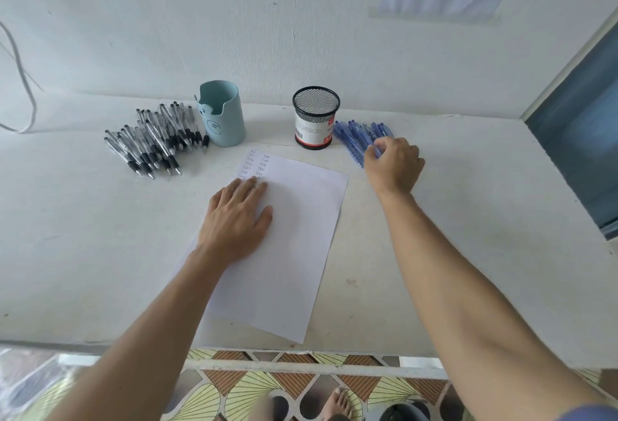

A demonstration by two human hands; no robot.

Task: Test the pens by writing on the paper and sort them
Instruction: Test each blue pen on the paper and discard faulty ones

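On a white counter (468,219) against a wall, a sheet of paper (294,236) lay at an angle in the middle. The left hand (239,213) rested flat on its upper left part, fingers straight, pinning it down. The right hand (394,163) reached to a pile of blue pens (351,139) just right of a black mesh cup (316,117), fingers curled over the pile's near end; whether they already pinched a pen could not be told. A larger pile of black pens (157,142) lay left of a pale blue cup (222,116).

Judging by this, the task was early. Two short columns of handwriting filled only the paper's top left corner, most of the sheet was bare, and no pens showed in either cup. Many pens likely awaited testing.

The handwritten lines appeared to repeat the word "test", though small and faint. The mesh cup's white label had a red band and a barcode; its print was too small to read. The blue cup bore a simple drawn face.
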